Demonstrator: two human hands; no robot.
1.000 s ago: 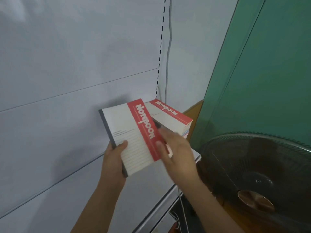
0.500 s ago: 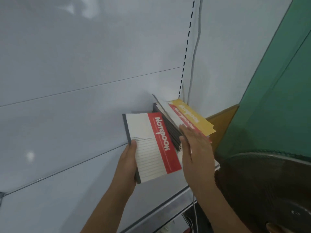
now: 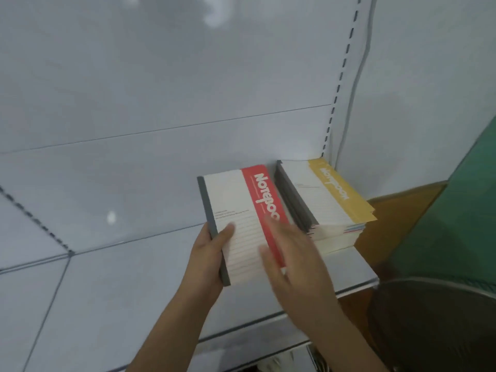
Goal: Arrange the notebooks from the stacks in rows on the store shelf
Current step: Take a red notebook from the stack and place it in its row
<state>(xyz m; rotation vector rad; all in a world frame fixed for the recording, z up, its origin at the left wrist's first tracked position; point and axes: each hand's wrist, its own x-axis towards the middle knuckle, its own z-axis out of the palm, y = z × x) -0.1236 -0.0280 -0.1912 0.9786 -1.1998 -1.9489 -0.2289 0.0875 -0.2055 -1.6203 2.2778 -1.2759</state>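
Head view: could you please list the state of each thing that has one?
Red notebook: closed, held above the shelf.
Stack: on the shelf, yellow notebook on top.
Left hand: grips the red notebook's spine edge.
Right hand: blurred, fingers straight over the red cover.

The light is soft, cool and even, seeming to come from overhead. Pale glare blotches sit high on the white back panel (image 3: 166,76), with a small bright spot lower down. Shadows are faint; a dim one falls right of the upright. The right hand (image 3: 290,259) is smeared with motion blur. The fan (image 3: 434,326) in the corner is dark. Straight lines bow towards the edges.
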